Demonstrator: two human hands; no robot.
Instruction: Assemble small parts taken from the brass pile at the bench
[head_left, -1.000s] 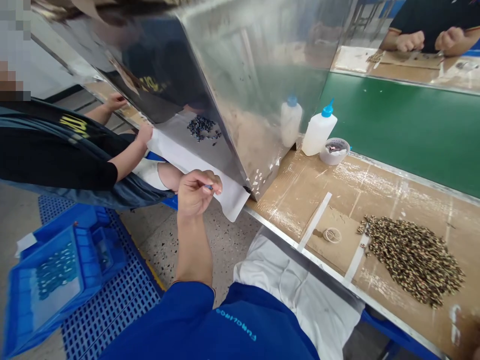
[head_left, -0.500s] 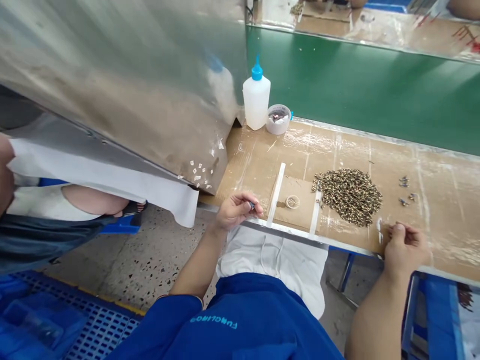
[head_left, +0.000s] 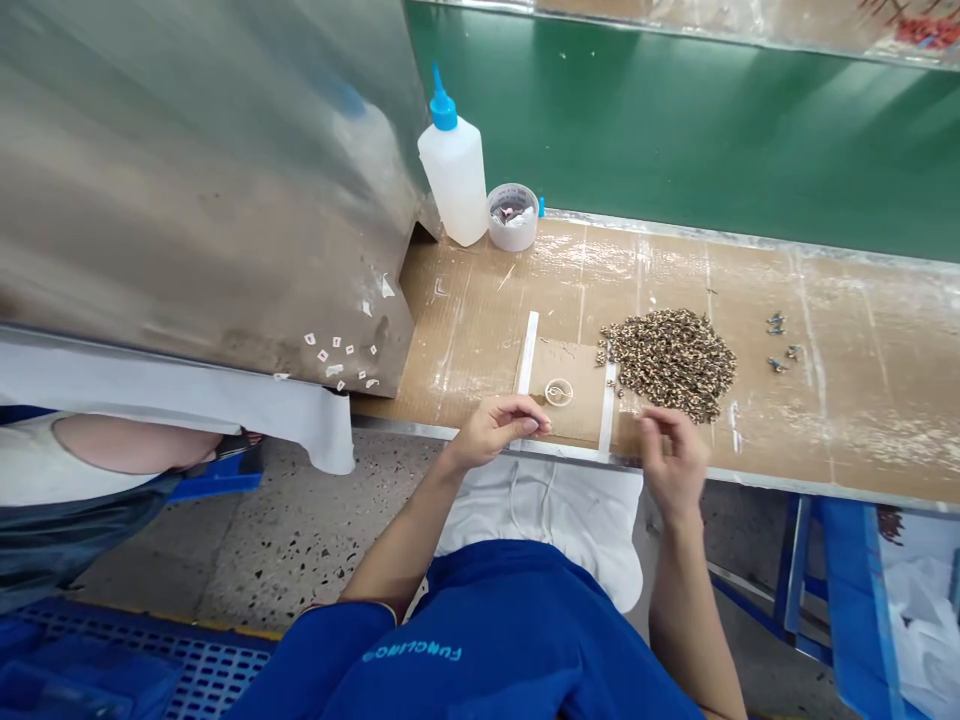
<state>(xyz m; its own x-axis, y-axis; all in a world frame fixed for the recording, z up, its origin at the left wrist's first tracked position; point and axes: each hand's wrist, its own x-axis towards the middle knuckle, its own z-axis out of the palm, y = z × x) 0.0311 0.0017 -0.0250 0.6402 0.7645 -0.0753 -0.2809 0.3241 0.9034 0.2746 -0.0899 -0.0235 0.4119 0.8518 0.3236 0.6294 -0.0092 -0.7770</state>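
My left hand (head_left: 501,430) is closed in a pinch at the table's front edge, beside a small cardboard pad (head_left: 581,415). Whatever its fingertips hold is too small to make out. On the pad sits a small clear round dish (head_left: 559,392), just beyond those fingertips. My right hand (head_left: 675,455), slightly blurred, is also pinched, between the pad and the near side of a heap of tiny brass-and-dark metal parts (head_left: 671,360). Anything in its fingers is hidden. Several small bluish-dark pieces (head_left: 778,345) lie to the right of the heap.
A white squeeze bottle with a blue nozzle (head_left: 456,180) stands at the back left, next to a round tub (head_left: 514,225) of scraps. A metal housing (head_left: 225,220) rises on the left. Behind the table runs a green belt (head_left: 675,130). Another person's arm (head_left: 135,440) shows at left.
My right hand has moved left from beyond the heap to its near left side. My left hand has come closer to the dish; the bluish piece seen in its fingers no longer shows.
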